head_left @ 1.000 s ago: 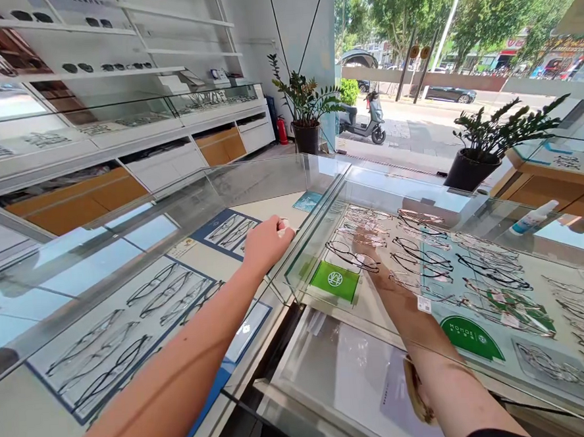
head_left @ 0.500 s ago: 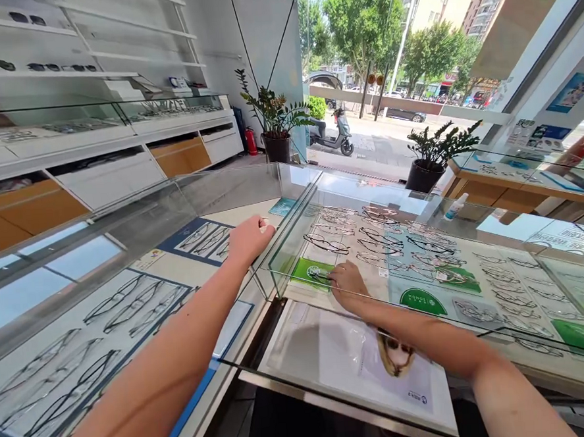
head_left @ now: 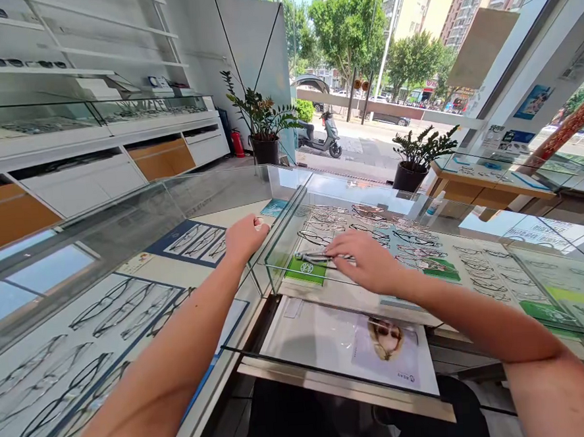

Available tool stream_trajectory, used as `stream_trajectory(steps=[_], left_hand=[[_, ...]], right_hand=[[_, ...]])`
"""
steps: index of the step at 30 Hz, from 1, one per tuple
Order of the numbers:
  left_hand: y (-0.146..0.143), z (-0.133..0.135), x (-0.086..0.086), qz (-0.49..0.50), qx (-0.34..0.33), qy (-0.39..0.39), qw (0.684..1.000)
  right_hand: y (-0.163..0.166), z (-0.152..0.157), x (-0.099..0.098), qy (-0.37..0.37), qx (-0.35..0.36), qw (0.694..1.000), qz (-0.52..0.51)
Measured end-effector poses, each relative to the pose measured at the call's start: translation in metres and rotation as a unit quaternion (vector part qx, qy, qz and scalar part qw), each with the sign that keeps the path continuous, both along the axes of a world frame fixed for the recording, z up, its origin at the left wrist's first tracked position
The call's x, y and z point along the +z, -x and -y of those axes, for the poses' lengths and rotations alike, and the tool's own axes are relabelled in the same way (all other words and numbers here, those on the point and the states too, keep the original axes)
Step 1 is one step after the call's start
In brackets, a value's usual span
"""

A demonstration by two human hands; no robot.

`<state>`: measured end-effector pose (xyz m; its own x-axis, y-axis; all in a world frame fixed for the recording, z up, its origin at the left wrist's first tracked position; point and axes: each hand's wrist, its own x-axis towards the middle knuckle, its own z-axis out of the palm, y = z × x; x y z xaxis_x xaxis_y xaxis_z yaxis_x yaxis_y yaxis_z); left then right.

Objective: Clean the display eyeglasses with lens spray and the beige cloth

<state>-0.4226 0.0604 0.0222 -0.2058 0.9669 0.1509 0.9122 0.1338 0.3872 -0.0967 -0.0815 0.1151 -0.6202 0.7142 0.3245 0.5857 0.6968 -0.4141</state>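
Upward our right hand has moved, closed on folded eyeglasses, which seem now above the display case, so taken out. Our left hand is curled; its contents we cannot tell.

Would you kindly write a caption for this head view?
Right hand holding eyeglasses at a glass display case, left hand curled nearby.

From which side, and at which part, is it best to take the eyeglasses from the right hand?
Take the eyeglasses by their free end, probably from the left: they point that way, and the right hand holds the opposite end.
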Motion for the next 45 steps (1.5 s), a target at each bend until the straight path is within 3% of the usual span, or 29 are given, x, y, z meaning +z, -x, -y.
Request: stream_trajectory(steps=[2, 4, 9, 15, 22, 31, 34, 37, 39, 42, 45], left_hand=[[0.000, 0.000, 0.000, -0.001, -0.002, 0.000, 1.000], [0.000, 0.000, 0.000, -0.004, -0.003, 0.000, 1.000], [0.003, -0.003, -0.003, -0.006, -0.006, -0.001, 1.000], [0.006, -0.006, -0.005, -0.006, -0.006, 0.003, 1.000], [0.006, -0.006, -0.007, -0.008, 0.006, 0.003, 1.000], [0.004, -0.003, -0.003, 0.001, 0.005, 0.005, 1.000], [0.004, -0.003, -0.002, -0.001, 0.006, 0.008, 1.000], [0.004, -0.004, -0.002, -0.003, 0.005, 0.009, 1.000], [0.004, -0.004, -0.002, -0.003, 0.004, 0.009, 1.000], [0.003, -0.003, -0.002, -0.005, 0.002, 0.010, 1.000], [0.002, -0.001, -0.002, -0.007, -0.002, 0.008, 1.000]], right_hand=[[0.000, -0.054, 0.018, -0.029, -0.070, 0.996, 0.036], [-0.001, -0.110, 0.023, -0.041, -0.120, 0.988, 0.089], [-0.003, -0.218, 0.004, -0.023, -0.194, 0.962, 0.192], [-0.004, -0.276, -0.027, 0.011, -0.228, 0.946, 0.232], [-0.004, -0.307, -0.050, 0.032, -0.221, 0.945, 0.241], [-0.002, -0.289, -0.050, 0.030, -0.210, 0.955, 0.209], [0.004, -0.275, -0.037, 0.027, -0.214, 0.959, 0.186], [0.021, -0.250, -0.009, -0.006, -0.211, 0.968, 0.138], [0.038, -0.222, 0.015, -0.036, -0.193, 0.976, 0.097], [0.068, -0.155, 0.044, -0.065, -0.084, 0.994, -0.016], [0.088, -0.069, 0.045, -0.069, 0.041, 0.996, -0.040]])
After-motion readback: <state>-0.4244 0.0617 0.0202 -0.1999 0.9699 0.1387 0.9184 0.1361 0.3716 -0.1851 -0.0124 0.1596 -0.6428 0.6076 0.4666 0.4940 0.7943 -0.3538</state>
